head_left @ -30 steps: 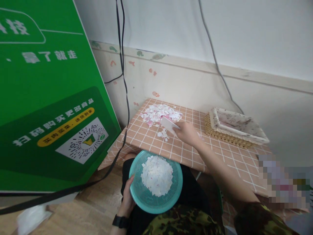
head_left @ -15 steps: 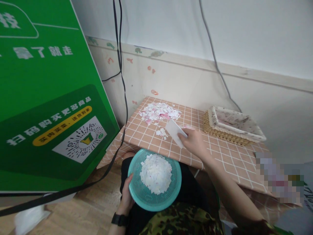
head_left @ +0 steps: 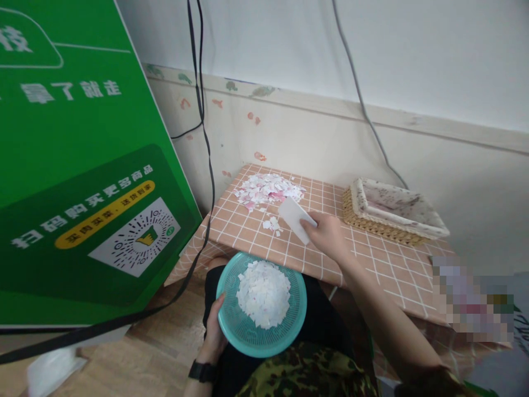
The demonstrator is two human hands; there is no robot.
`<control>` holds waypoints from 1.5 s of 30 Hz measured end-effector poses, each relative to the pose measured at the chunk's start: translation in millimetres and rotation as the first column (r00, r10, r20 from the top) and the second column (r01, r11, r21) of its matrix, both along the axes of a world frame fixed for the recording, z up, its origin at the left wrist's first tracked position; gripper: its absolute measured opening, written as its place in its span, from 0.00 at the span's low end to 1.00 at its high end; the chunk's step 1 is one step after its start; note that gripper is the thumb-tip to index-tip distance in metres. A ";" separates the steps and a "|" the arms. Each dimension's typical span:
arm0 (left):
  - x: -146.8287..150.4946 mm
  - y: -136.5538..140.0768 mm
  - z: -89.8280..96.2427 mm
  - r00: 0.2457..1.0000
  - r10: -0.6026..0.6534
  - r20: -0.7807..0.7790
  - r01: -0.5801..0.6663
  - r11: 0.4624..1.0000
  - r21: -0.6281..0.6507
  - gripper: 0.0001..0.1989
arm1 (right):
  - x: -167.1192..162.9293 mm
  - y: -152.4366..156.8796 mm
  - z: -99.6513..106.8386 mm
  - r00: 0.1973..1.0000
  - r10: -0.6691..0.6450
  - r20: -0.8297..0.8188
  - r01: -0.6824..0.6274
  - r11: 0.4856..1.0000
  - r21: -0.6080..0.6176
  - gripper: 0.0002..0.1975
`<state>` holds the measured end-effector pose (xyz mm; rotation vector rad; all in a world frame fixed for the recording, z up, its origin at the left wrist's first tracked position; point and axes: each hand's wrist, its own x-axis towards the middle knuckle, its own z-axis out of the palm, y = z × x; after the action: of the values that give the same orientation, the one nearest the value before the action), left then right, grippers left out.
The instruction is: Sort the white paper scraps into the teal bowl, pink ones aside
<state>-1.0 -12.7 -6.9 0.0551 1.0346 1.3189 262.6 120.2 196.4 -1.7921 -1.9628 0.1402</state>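
My left hand (head_left: 215, 325) grips the left rim of a round teal plastic basket (head_left: 261, 348), which rests over my lap. A heap of small white paper scraps (head_left: 263, 294) lies inside it. Above the table, my right hand (head_left: 326, 236) pinches a flat white card (head_left: 296, 219) between thumb and fingers. Just left of the card, a few loose scraps (head_left: 271, 224) lie on the checked tablecloth (head_left: 231, 226). Behind them spreads a larger pile of white and pink paper pieces (head_left: 266, 188).
A wicker basket (head_left: 384, 230) with a cloth lining stands at the table's right. To the left rises a big green panel (head_left: 82, 127) with a QR code. Black cables (head_left: 210, 176) hang in front of it. A white plastic bag (head_left: 53, 370) lies on the wooden floor.
The card in my right hand has shifted slightly and now looks tilted a little differently. My left hand and the teal basket stay where they were.
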 end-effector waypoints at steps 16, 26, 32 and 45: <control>-2.2 -0.8 -1.6 0.999 -0.002 0.035 0.001 1.000 0.023 0.11 | -26.1 35.1 8.7 0.937 0.235 0.257 -0.239 0.971 -0.016 0.10; 0.1 0.3 5.2 1.000 0.008 0.004 -0.008 1.000 0.008 0.12 | 2.3 48.7 29.5 0.952 0.235 0.195 -0.233 0.972 -0.031 0.09; 1.5 0.7 5.6 1.000 0.019 0.009 -0.018 1.000 -0.003 0.11 | -5.1 78.9 39.9 0.914 0.297 0.277 -0.288 0.955 -0.074 0.10; 0.5 -0.5 8.7 1.000 0.022 0.008 -0.022 1.000 -0.009 0.12 | -5.7 76.8 49.2 0.811 0.488 0.323 -0.455 0.873 -0.176 0.09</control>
<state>-0.5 -13.2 1.8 0.0319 1.0370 1.3332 256.9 196.9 245.6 -1.4101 -2.6864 0.0638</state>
